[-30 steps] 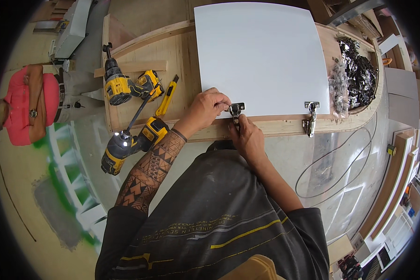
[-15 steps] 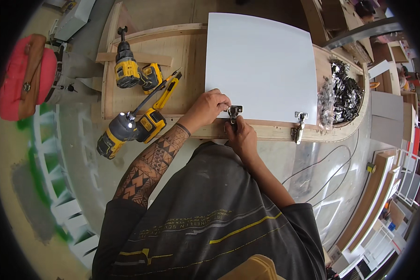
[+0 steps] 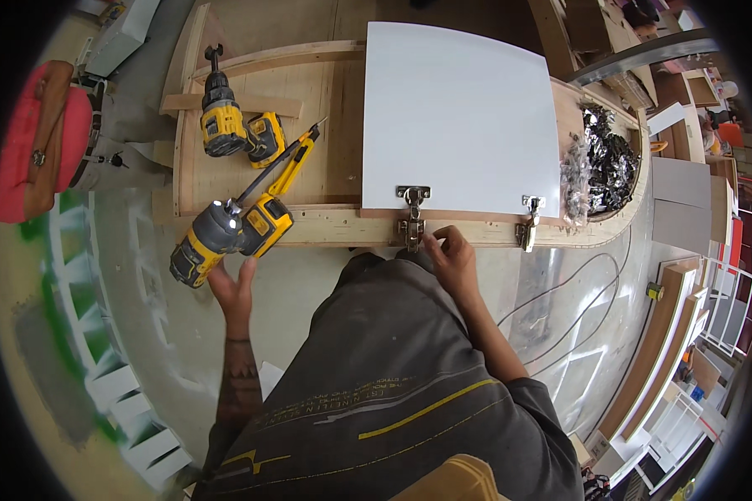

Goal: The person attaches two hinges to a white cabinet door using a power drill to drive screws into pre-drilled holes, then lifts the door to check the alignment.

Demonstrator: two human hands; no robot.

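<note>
A white panel (image 3: 459,117) lies over a plywood frame, with two metal cabinet hinges along its near edge. The left hinge (image 3: 412,219) sits flat with its arm hanging over the frame's edge; the right hinge (image 3: 529,222) hangs likewise. Just right of the left hinge is my right hand (image 3: 454,257), its fingers curled together, any small thing in them hidden. My left hand (image 3: 234,292) is below the yellow-and-black impact driver (image 3: 205,244), thumb apart from the fingers, whose tips are partly behind the tool.
A second yellow drill (image 3: 224,121) and a yellow utility knife (image 3: 292,167) lie on the left of the plywood frame (image 3: 309,227). Metal hinges in plastic bags (image 3: 608,167) fill its right end. A cable (image 3: 576,321) curls on the floor. A person in red (image 3: 46,142) is at far left.
My left hand has left the hinge and moved down and left to the impact driver. My right hand has shifted slightly right and down, off the left hinge, which now lies straight.
</note>
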